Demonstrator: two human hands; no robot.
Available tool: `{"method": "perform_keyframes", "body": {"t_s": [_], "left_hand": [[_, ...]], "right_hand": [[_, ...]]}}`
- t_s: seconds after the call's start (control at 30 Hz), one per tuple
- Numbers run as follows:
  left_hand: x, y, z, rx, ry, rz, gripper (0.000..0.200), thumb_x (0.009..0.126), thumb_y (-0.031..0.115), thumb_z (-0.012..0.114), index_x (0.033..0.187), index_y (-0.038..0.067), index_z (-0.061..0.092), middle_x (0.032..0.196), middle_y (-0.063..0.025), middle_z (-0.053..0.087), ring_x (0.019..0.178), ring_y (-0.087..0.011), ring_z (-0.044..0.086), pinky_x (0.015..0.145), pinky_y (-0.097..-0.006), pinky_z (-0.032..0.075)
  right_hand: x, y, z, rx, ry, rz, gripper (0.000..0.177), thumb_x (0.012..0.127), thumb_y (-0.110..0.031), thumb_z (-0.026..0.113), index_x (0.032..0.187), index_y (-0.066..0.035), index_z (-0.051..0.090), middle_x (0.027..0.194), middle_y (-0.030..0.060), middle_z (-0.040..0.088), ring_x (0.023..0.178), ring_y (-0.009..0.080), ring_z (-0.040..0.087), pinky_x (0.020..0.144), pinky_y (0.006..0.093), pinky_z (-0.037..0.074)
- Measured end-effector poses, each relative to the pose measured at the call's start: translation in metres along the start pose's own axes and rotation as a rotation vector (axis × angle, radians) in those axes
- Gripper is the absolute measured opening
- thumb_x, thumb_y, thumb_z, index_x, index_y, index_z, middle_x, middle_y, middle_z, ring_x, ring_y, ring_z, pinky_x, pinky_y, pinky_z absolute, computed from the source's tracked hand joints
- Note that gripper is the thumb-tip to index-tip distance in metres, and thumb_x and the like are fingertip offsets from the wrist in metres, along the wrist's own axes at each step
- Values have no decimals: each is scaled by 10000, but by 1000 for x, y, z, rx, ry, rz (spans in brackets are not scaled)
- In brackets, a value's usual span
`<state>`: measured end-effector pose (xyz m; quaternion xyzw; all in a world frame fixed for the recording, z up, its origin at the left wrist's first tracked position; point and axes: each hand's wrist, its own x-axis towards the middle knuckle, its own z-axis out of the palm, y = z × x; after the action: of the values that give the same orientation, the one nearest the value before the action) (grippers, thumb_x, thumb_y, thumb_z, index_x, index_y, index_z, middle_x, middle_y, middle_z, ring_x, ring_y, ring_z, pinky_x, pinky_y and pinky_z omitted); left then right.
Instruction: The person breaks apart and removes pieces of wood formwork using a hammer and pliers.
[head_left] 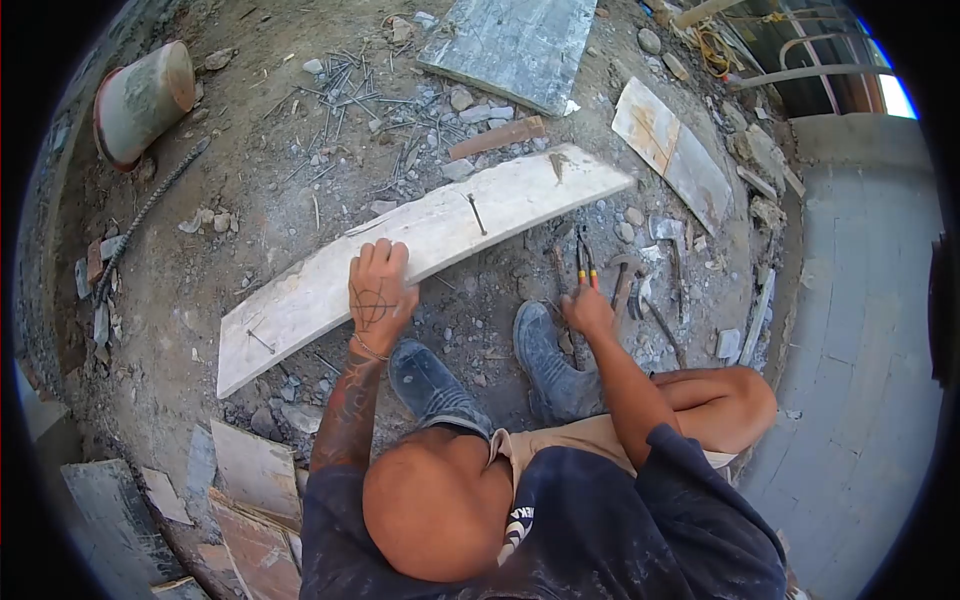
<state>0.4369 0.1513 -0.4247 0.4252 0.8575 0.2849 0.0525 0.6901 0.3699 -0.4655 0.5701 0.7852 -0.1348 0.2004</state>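
A long pale board (440, 230) lies slanted across the ground in front of my boots. My left hand (383, 290) is closed on its near edge, fingers over the top face. One nail (476, 213) sticks out of the board right of that hand, and another nail (260, 342) shows near its left end. My right hand (588, 310) is closed around the red-and-yellow handles of a pair of pliers (582, 260), jaws pointing away from me. Just right of the pliers lies a hammer (625, 280) on the dirt.
Many loose nails (345, 95) are scattered beyond the board. A dirty bucket (145, 105) lies tipped at upper left, near a ribbed steel bar (150, 215). A grey panel (515, 45) lies at the top, more boards (255, 475) at lower left. A concrete ledge (850, 380) runs along the right.
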Motion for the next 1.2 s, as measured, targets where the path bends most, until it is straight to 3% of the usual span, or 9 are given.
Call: {"method": "perform_keyframes", "body": {"t_s": [0.27, 0.5, 0.7, 0.8, 0.87, 0.97, 1.07, 1.1, 1.2], "left_hand": [[-43, -14, 55, 30, -1, -20, 375, 513, 45, 682, 842, 72, 503, 865, -99, 457, 848, -280, 448, 710, -382, 343], [-46, -22, 57, 72, -44, -19, 428, 504, 58, 700, 884, 77, 504, 882, -94, 456, 866, -276, 442, 732, -372, 345], [-48, -24, 64, 64, -7, 16, 298, 584, 28, 622, 858, 68, 510, 847, -86, 443, 815, -244, 436, 712, -365, 350], [-51, -28, 71, 86, 45, 29, 243, 623, 31, 586, 852, 67, 511, 839, -88, 437, 810, -238, 429, 710, -362, 346], [-54, -32, 69, 91, 1, -3, 257, 621, 54, 609, 860, 68, 515, 845, -86, 442, 821, -239, 432, 722, -364, 348], [-61, -29, 63, -10, -68, -15, 303, 614, 121, 668, 874, 70, 522, 864, -83, 452, 848, -244, 436, 745, -369, 350], [-54, -28, 65, -141, -140, -117, 428, 589, 237, 763, 923, 72, 553, 975, -98, 485, 959, -277, 446, 821, -391, 355], [-51, -27, 69, -166, -145, -87, 428, 589, 237, 763, 923, 72, 553, 975, -98, 485, 959, -277, 446, 821, -391, 355], [-51, -27, 71, -82, 51, -138, 576, 590, 343, 773, 1046, 71, 548, 1140, -149, 460, 1109, -320, 395, 928, -439, 311]], "right_hand": [[4, 18, 31, -91, -11, -149, 320, 768, -297, 616, 953, -39, 572, 910, 182, 628, 894, 382, 598, 765, 478, 469], [15, 29, 11, -231, -102, -277, 409, 825, -300, 489, 1004, 67, 491, 882, 285, 608, 845, 427, 596, 767, 501, 460], [54, 88, -36, -188, -138, -596, 323, 828, -230, 500, 982, 50, 453, 876, 331, 565, 850, 492, 539, 747, 515, 425], [63, 90, -86, -305, -221, -528, 376, 838, -241, 476, 1078, 47, 452, 943, 310, 572, 914, 467, 542, 793, 509, 418], [85, 105, -106, -443, -189, -426, 352, 859, -231, 441, 1104, 22, 453, 949, 294, 580, 913, 460, 547, 783, 506, 418], [105, 118, -136, -277, 5, -594, 297, 871, -217, 381, 1006, 22, 494, 889, 295, 572, 859, 467, 544, 739, 494, 414], [95, 84, -168, -246, 49, -607, 342, 914, -299, 395, 1003, 9, 515, 920, 280, 571, 880, 458, 537, 744, 493, 412], [77, 50, -185, -373, -82, -522, 335, 905, -291, 414, 1007, 8, 527, 938, 272, 579, 886, 448, 541, 761, 487, 417], [48, 4, -188, -501, -163, -570, 337, 869, -297, 479, 966, 17, 554, 896, 261, 600, 857, 420, 573, 761, 476, 438]]}}
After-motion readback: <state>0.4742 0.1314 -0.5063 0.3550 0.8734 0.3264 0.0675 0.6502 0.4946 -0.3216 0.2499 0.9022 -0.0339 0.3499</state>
